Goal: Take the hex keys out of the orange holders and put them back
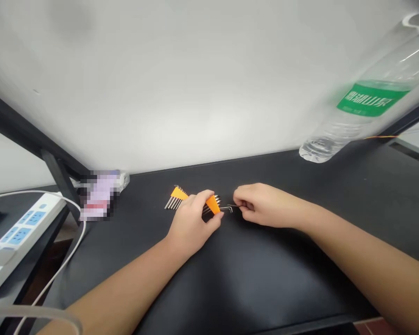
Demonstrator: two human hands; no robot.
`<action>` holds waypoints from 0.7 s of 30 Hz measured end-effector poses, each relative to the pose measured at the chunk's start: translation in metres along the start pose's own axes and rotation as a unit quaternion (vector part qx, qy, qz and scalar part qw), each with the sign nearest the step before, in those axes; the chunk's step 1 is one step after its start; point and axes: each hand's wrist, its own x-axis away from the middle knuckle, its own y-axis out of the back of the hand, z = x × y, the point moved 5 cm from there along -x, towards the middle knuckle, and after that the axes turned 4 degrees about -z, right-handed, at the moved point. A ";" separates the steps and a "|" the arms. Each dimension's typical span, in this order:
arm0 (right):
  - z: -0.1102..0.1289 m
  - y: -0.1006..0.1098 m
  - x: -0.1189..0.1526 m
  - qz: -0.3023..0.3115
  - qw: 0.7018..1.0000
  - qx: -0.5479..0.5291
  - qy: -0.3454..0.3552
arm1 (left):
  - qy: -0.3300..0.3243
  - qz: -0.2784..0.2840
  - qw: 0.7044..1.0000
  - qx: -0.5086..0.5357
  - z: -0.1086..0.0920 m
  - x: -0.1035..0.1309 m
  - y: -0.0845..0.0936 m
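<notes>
My left hand (192, 221) grips an orange hex key holder (213, 204) between thumb and fingers, low over the black tabletop. Bent metal hex keys (226, 209) stick out of its right side. Left of that hand lies another orange piece (179, 193) with several metal shafts (172, 203) through it; my fingers hide whether the two orange pieces are joined. My right hand (256, 204) is closed in a pinch on a thin hex key (233, 205), whose end points toward the holder. Its other end is hidden in my fingers.
A large clear bottle with a green label (373, 99) stands at the back right against the white wall (202, 83). At the back left lies a blurred packet (99, 195). A white power strip (24, 228) and a pale cable (82, 232) are at the left.
</notes>
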 end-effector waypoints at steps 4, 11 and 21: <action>0.006 -0.002 0.000 -0.023 0.999 -0.017 0.041 | -0.007 0.004 1.000 -0.002 -0.002 -0.001 0.001; 0.005 -0.003 0.001 -0.032 0.998 -0.023 0.058 | -0.009 0.006 1.000 -0.003 -0.002 0.000 0.000; 0.009 0.005 0.004 -0.027 0.996 -0.045 0.076 | -0.010 0.010 1.000 -0.001 -0.003 0.000 0.000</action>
